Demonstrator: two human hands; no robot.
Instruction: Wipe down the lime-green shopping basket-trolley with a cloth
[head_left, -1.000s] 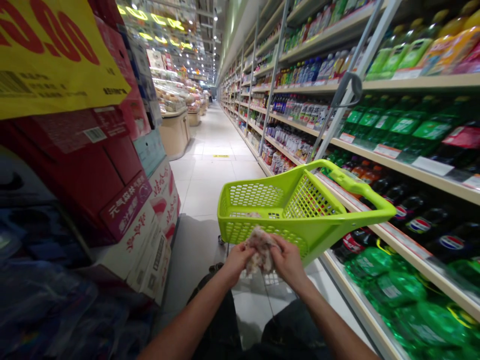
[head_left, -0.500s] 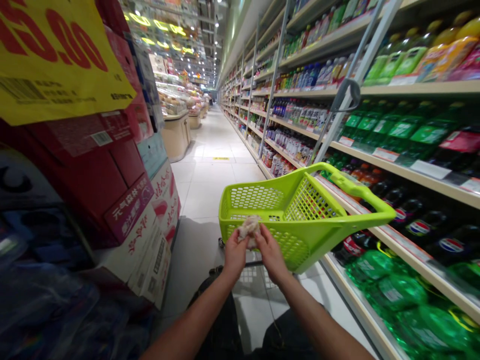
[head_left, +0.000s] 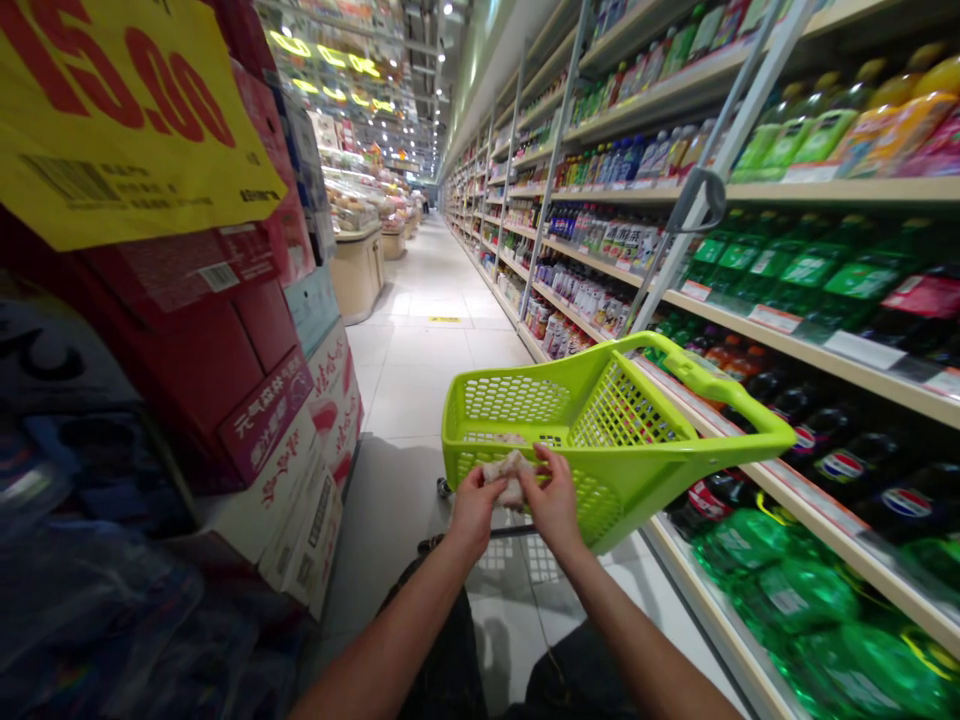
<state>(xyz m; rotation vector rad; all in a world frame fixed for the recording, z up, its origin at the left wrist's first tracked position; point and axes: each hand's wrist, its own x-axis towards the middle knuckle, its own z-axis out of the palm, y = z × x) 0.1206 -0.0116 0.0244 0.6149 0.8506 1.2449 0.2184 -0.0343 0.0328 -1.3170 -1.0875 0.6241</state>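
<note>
A crumpled pale wad [head_left: 508,469], like a scrunched plastic bag or wrapper, is pinched between both of my hands. My left hand [head_left: 472,505] grips its left side and my right hand [head_left: 553,500] grips its right side, fingers closed on it. The wad is held against the near rim of a lime-green shopping basket trolley [head_left: 660,465], whose green handle [head_left: 712,380] rises to the right. Something pale lies at the bottom of the basket; I cannot make it out.
Shelves of soda bottles [head_left: 817,260] run along the right. On the left stand stacked red and white cartons [head_left: 262,400] under a yellow price sign [head_left: 127,120]. A tiled aisle [head_left: 427,340] stretches ahead, with a wooden display counter [head_left: 356,265] at its left.
My hands have moved forward and up from my lap to the basket's near rim, and the wad has been squeezed smaller between them.
</note>
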